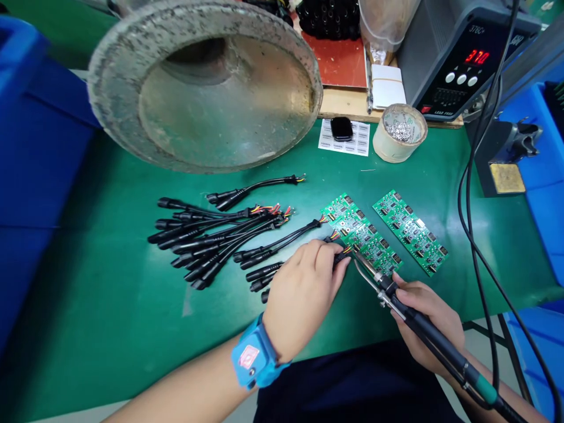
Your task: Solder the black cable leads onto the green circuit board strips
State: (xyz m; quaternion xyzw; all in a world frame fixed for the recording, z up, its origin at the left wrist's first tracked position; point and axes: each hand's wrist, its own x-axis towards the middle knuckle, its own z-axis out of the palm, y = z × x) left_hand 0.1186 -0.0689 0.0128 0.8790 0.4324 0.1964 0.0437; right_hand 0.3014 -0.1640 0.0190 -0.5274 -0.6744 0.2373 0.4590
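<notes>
The left hand (304,294) pinches a black cable (340,257) by its wire end at the left edge of a green circuit board (374,239) on the counter (132,335), while the right hand (434,317) is wrapped around a soldering iron (418,327) whose tip points at those wires. Other black two-branched cables (211,238) lie in a loose bundle to the left, and a second circuit board (410,232) lies just right of the first. Beyond them stand a tape-roll cup (392,147) of metallic bits and a soldering station (467,88) reading 370.
</notes>
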